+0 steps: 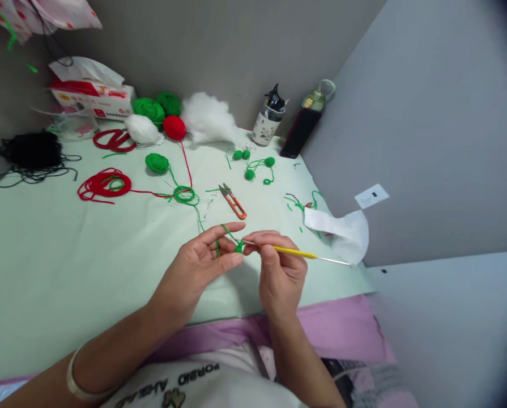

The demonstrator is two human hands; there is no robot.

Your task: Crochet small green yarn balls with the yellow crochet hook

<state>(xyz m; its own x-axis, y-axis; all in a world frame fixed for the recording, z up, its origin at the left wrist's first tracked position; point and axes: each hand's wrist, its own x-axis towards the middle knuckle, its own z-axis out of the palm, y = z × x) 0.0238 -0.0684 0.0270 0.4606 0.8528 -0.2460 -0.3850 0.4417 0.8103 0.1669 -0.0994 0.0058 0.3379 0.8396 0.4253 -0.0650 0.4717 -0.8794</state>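
Between thumb and fingers, my left hand pinches a small piece of green crochet work, with green yarn looped over its raised index finger. My right hand grips a crochet hook with a yellow handle like a pen. The hook's tip meets the green piece; the exact stitch is too small to make out. From my left hand the yarn trails back to a green coil and a green yarn ball. Orange thread snips lie on the table just beyond my hands.
Behind are a tissue box, red-handled scissors, red yarn, black yarn, white stuffing, a pen cup and a dark bottle. Small green crocheted balls lie mid-table. Crumpled white paper sits right, beside the partition.
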